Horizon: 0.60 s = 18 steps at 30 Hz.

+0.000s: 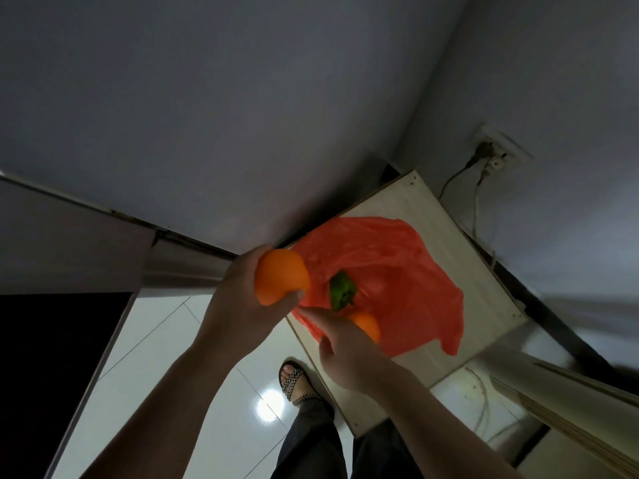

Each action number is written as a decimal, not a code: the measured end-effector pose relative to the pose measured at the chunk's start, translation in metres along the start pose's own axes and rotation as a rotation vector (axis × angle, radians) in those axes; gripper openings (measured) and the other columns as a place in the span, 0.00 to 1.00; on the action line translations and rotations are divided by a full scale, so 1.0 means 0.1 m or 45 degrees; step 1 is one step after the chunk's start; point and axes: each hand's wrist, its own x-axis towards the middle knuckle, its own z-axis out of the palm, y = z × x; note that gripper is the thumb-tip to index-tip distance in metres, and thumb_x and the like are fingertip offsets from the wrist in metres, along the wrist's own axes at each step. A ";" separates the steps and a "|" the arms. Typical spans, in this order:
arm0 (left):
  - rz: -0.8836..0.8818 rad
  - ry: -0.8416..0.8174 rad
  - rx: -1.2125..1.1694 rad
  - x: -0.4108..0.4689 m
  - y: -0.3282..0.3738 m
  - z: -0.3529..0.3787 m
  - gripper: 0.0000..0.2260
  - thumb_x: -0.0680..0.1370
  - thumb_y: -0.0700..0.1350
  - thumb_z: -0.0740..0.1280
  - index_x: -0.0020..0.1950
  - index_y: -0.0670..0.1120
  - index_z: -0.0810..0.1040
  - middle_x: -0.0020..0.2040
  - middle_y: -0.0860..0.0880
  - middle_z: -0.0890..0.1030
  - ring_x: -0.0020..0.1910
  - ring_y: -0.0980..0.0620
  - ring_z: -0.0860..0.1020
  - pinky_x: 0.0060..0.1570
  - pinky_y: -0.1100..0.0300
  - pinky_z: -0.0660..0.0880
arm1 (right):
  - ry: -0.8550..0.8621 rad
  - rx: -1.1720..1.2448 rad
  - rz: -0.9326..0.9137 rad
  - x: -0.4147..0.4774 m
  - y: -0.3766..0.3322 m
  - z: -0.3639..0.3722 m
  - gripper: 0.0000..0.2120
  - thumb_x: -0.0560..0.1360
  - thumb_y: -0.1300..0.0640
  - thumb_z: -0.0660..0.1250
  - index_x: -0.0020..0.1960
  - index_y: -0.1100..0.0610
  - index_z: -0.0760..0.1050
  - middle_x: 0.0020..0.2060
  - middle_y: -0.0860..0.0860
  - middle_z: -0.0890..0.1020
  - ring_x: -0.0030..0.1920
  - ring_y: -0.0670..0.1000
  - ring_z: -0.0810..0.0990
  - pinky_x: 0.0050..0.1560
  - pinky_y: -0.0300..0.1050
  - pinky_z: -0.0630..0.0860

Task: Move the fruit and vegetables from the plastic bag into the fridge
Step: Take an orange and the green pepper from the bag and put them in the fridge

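Cupping orange [280,275] in L fingers [294,299] (thumb underneath).

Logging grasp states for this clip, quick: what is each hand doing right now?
Left hand: closed around an orange, lifted clear of the red plastic bag.
Right hand: at the bag's opening; grip cannot be told.

We see the left hand [242,302] gripping an orange [280,276] beside the red plastic bag [397,271] on the worktop [460,243]; the right hand [349,354] reaches a second orange [366,324] near a green vegetable [340,290].

Head-worn view, looking steeply down — close, tilted
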 end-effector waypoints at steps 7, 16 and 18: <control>-0.064 -0.244 -0.009 0.17 -0.13 0.34 0.33 0.68 0.53 0.74 0.69 0.53 0.64 0.65 0.50 0.69 0.58 0.51 0.71 0.52 0.55 0.72 | 0.415 0.059 0.170 -0.19 0.21 -0.31 0.19 0.74 0.68 0.58 0.60 0.50 0.74 0.51 0.41 0.79 0.51 0.34 0.75 0.51 0.27 0.70; -0.098 -0.303 0.100 0.13 -0.29 0.52 0.34 0.68 0.55 0.73 0.70 0.52 0.61 0.66 0.48 0.69 0.61 0.48 0.72 0.55 0.52 0.74 | 0.510 -0.167 0.255 -0.30 0.52 -0.69 0.11 0.77 0.58 0.63 0.59 0.52 0.73 0.49 0.47 0.79 0.46 0.46 0.78 0.48 0.42 0.74; -0.098 -0.299 0.112 0.15 -0.30 0.52 0.35 0.68 0.56 0.73 0.70 0.52 0.61 0.66 0.48 0.69 0.60 0.48 0.72 0.55 0.51 0.74 | 0.472 -0.210 0.212 -0.13 0.51 -0.66 0.13 0.76 0.55 0.64 0.61 0.53 0.73 0.53 0.49 0.79 0.52 0.48 0.77 0.53 0.39 0.69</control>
